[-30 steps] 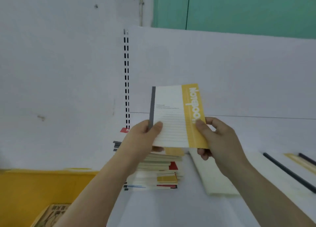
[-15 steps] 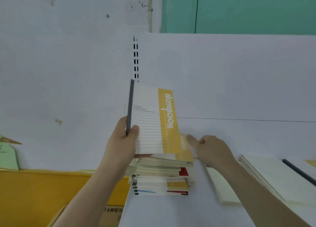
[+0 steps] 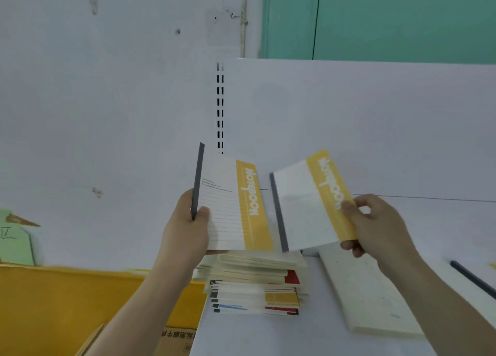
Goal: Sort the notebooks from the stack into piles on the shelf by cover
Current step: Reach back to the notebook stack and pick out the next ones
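A: From the head view, what is cut off or hard to read?

B: The white shelf runs out of frame on the right. A pale notebook pile lies on it, its near end partly behind the right forearm, and a dark-spined pile beyond it is cropped at the edge. The stack of notebooks at the shelf's left end is hidden along its top by the two raised books. The small print on the covers is too fine to make out.

A: And the books in hand?

B: The left hand holds the left notebook at its lower left corner, thumb on the cover over the grey spine, fingers behind. Its long axis stands nearly upright, spine to the left, yellow band to the right. The right hand pinches the right notebook on its yellow band, thumb in front. That book tilts top-rightward, its spine toward the other; its cover is blurred, though it seems the same design. Both are held above the stack, apart from each other.
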